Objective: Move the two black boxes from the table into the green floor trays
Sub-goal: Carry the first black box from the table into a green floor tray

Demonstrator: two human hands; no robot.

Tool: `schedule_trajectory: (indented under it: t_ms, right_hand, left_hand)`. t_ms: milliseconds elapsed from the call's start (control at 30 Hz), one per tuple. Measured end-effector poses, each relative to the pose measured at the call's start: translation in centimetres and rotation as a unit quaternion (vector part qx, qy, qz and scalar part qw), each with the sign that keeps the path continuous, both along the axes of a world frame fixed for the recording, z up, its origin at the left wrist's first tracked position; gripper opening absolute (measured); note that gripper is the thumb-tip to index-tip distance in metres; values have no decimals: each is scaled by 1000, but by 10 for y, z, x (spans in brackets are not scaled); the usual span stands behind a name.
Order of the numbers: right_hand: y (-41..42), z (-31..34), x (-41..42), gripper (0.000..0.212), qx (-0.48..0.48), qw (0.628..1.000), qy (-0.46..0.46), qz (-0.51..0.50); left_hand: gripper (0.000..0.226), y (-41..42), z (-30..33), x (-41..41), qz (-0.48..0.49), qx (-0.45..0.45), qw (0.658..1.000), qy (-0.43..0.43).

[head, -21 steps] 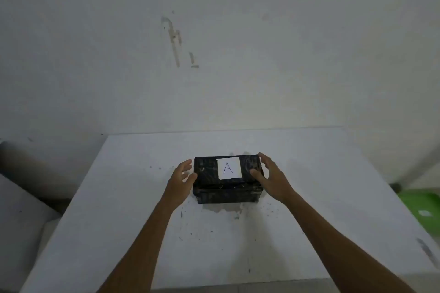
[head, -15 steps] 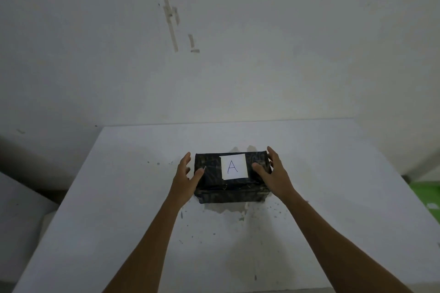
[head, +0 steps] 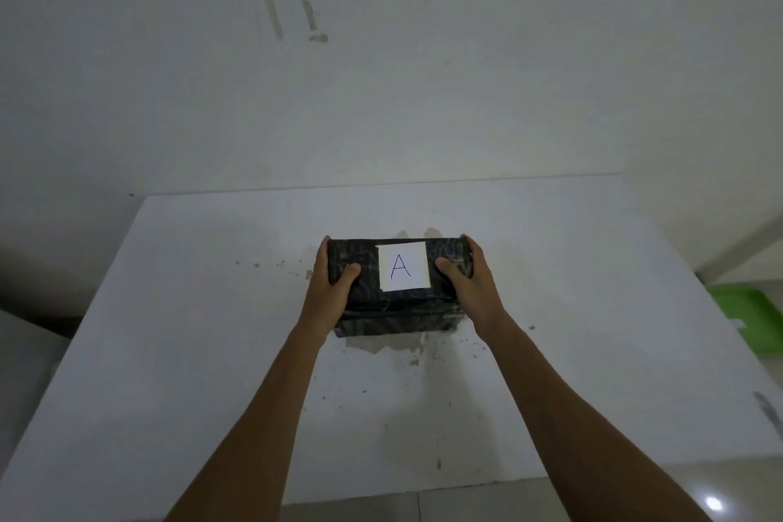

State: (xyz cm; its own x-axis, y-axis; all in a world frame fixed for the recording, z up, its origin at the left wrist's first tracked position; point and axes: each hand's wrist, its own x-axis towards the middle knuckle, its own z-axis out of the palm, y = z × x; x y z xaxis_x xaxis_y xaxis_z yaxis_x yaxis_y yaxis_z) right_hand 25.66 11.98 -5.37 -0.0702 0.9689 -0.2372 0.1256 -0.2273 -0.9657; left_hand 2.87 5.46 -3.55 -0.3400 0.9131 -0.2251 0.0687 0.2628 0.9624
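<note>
One black box (head: 398, 311) with a white paper label marked "A" on its lid rests near the middle of the white table (head: 178, 331). My left hand (head: 328, 292) clasps the box's left end, thumb on the lid. My right hand (head: 470, 288) clasps the right end the same way. Part of a green floor tray (head: 750, 318) shows past the table's right edge. A second black box is not in view.
A stained white wall stands right behind the table. Chipped patches and dark specks mark the tabletop around the box. Pale floor tiles show below the table's near edge, and a low grey shape sits at the far left.
Both hands moved inward from beside the box and closed on its two ends. The view has also shifted closer to the table.
</note>
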Motion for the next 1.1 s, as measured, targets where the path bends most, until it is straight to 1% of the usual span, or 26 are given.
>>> schedule_trajectory:
  t_ms: [100, 233, 433, 567, 700, 933, 1100]
  right_hand:
    - [-8, 22, 13, 70, 12, 999, 22, -22]
    - [-25, 56, 43, 66, 24, 998, 40, -50]
    - [-61, 105, 117, 62, 69, 991, 42, -111]
    - [-79, 127, 189, 63, 88, 986, 44, -132]
    - [-88, 133, 273, 63, 103, 983, 48, -145]
    - [-90, 138, 421, 62, 114, 981, 43, -152]
    - [-75, 139, 508, 61, 114, 980, 29, -158]
  left_hand:
    - [70, -3, 22, 11, -19, 25, 999, 24]
    - [69, -5, 52, 29, -65, 38, 995, 68]
    - [67, -14, 93, 93, -124, 60, 988, 76]
    - [65, -18, 111, 163, -144, 74, 984, 75]
    - [65, -23, 122, 247, -163, 85, 980, 73]
    - [63, -25, 121, 392, -183, 98, 978, 38]
    - [62, -4, 118, 479, -202, 97, 974, 29]
